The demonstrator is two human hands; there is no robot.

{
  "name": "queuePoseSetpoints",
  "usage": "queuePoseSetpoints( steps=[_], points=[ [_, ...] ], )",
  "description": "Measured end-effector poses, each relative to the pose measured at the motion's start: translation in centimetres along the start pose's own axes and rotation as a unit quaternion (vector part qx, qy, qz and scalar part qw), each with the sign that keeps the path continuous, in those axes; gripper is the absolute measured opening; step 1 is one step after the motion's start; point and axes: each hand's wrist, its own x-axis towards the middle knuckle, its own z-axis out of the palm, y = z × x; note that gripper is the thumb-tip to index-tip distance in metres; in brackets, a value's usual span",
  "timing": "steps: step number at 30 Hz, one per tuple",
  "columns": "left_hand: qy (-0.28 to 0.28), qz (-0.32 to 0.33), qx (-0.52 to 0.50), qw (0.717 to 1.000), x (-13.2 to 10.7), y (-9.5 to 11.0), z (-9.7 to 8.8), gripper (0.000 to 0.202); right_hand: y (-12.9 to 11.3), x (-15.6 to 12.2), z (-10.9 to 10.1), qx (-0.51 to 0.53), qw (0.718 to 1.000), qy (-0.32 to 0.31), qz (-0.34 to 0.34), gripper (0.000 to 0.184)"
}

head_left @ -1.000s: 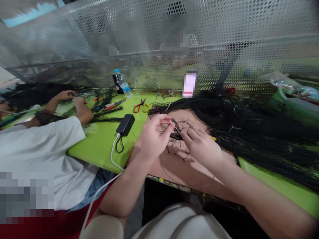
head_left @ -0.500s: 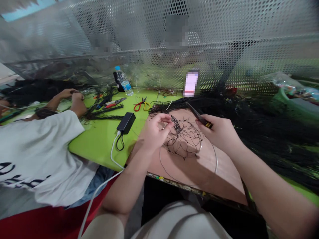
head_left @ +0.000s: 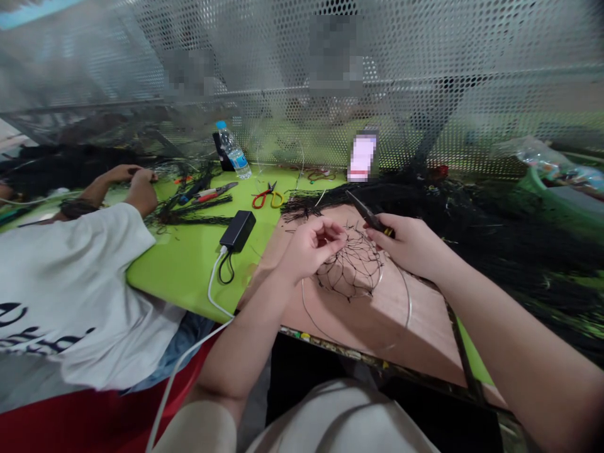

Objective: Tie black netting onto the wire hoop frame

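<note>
A round black knotted net [head_left: 352,270] lies on a brownish board [head_left: 425,340] in front of me, with a wire hoop [head_left: 409,308] looping around and below it. My left hand [head_left: 316,247] is closed in a pinch at the net's gathered upper part; the exact strand between its fingertips is hard to see. In my right hand [head_left: 406,242] are dark long-nose pliers [head_left: 365,211], with a bit of yellow at the grip and the tip pointing up and left, above the net. My palm hides most of their handles.
Black fibre bundles [head_left: 509,251] cover the right side. Scissors [head_left: 268,196], a water bottle [head_left: 238,160], a black adapter [head_left: 238,229] with a white cable and a lit phone [head_left: 362,156] stand or lie on the green table [head_left: 179,258]. A co-worker's hands [head_left: 139,179] are at the left.
My left hand has moved right over the net's centre, covering the dark gathered strands. My right hand, with the pliers, has shifted slightly left, closer to it.
</note>
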Motion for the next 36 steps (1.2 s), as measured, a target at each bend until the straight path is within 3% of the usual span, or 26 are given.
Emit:
queuePoseSetpoints(
  steps=[6, 10, 15, 21, 26, 30, 33, 36],
  points=[
    [0.008, 0.008, 0.064, 0.998, -0.8, 0.4, -1.1, 0.016, 0.0, 1.1, 0.4, -0.075, 0.994, -0.054, -0.060, 0.022],
    [0.023, 0.017, 0.129, 0.991, -1.3, 0.7, -1.3, 0.012, -0.5, 1.7, 1.5, -0.121, 0.989, -0.007, -0.084, 0.016],
    [0.044, 0.038, 0.147, 0.987, -1.4, 0.8, -1.5, 0.010, -0.9, 1.7, 3.1, -0.149, 0.986, 0.042, -0.059, 0.020],
    [0.048, 0.033, 0.186, 0.981, -1.4, 0.9, -1.7, 0.010, -0.7, 1.7, 3.5, -0.122, 0.990, 0.036, -0.059, 0.019],
    [0.064, 0.055, 0.181, 0.980, -1.8, 0.7, -2.3, 0.010, -1.1, 2.3, 3.0, -0.170, 0.985, 0.032, -0.021, 0.022],
    [0.094, 0.042, 0.193, 0.976, -1.7, 0.0, -4.5, 0.013, -0.8, 3.5, 1.9, -0.188, 0.982, 0.024, 0.001, 0.024],
    [0.104, -0.016, 0.232, 0.967, -1.2, -1.8, -7.7, 0.017, -0.1, 4.5, 1.2, -0.106, 0.993, -0.002, 0.054, 0.025],
    [0.144, -0.130, 0.349, 0.917, -0.8, -4.3, -11.2, 0.019, 0.1, 5.4, 1.9, 0.060, 0.991, -0.031, 0.119, 0.030]
  ],
)
